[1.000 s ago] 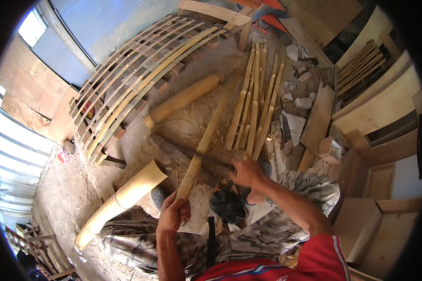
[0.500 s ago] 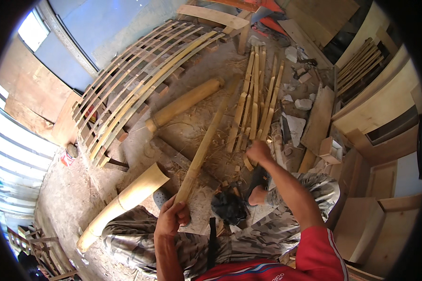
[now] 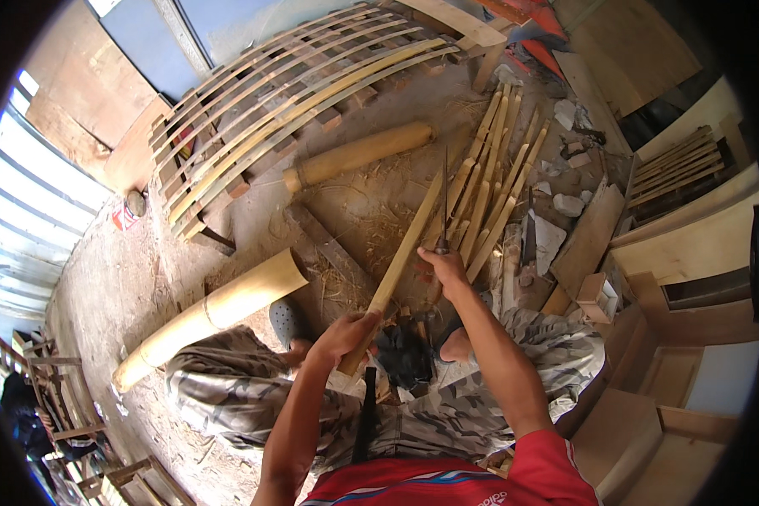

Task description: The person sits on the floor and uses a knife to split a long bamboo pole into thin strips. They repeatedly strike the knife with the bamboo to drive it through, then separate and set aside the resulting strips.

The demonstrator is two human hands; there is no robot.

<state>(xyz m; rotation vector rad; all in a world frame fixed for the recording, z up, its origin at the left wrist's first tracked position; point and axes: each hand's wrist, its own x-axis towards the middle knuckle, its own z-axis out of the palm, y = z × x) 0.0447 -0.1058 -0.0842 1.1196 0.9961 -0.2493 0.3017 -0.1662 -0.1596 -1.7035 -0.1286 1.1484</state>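
Note:
My left hand (image 3: pixel 346 332) grips a long split bamboo strip (image 3: pixel 410 244) near its lower end, fingers wrapped round it. The strip slants away up and to the right. My right hand (image 3: pixel 447 274) is closed round a knife (image 3: pixel 445 207), its long, thin, dark blade pointing away from me, close to the right side of the strip. Part of the knife's handle shows below the hand. Beyond my right hand lies a pile of bamboo strips (image 3: pixel 483 194). A dark crumpled thing (image 3: pixel 402 352) sits between my feet; its kind is unclear.
A half-split bamboo length (image 3: pixel 211 310) lies by my left leg. Farther off are a whole bamboo pole (image 3: pixel 358 154) and a slatted bamboo rack (image 3: pixel 304 101). Stone rubble (image 3: pixel 565 202), a small wooden box (image 3: pixel 597 297) and cabinet panels (image 3: pixel 691 287) stand on the right.
My left hand has moved right, bringing the strip's lower end with it. My right hand has shifted slightly left, beside the strip, and the knife blade now shows. The view has turned a little.

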